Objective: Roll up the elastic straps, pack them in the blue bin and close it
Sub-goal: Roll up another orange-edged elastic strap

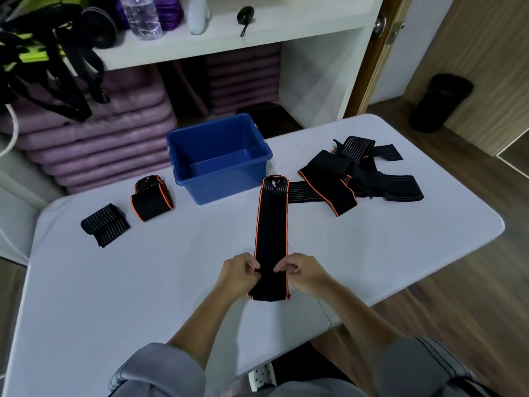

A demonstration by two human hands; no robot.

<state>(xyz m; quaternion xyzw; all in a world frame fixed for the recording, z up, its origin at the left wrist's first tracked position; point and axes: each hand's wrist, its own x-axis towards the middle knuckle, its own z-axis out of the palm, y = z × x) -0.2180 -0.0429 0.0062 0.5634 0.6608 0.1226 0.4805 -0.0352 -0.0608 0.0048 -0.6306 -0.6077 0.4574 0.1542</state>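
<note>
Grey sleeves (160, 368) at bottom edge, both forearms out over white table (143, 282). Left hand (242, 272) and right hand (300, 275) each pinch, fingers curled, opposite edges of long black elastic strap with orange trim (272, 224) close to its near end. Strap lies flat, far end just beside front-right corner of open blue plastic bin (226, 184). Left of bin: striped black rolled strap (104, 224), orange-edged rolled strap (151, 200). Right of bin: tangled pile of unrolled straps (366, 173).
</note>
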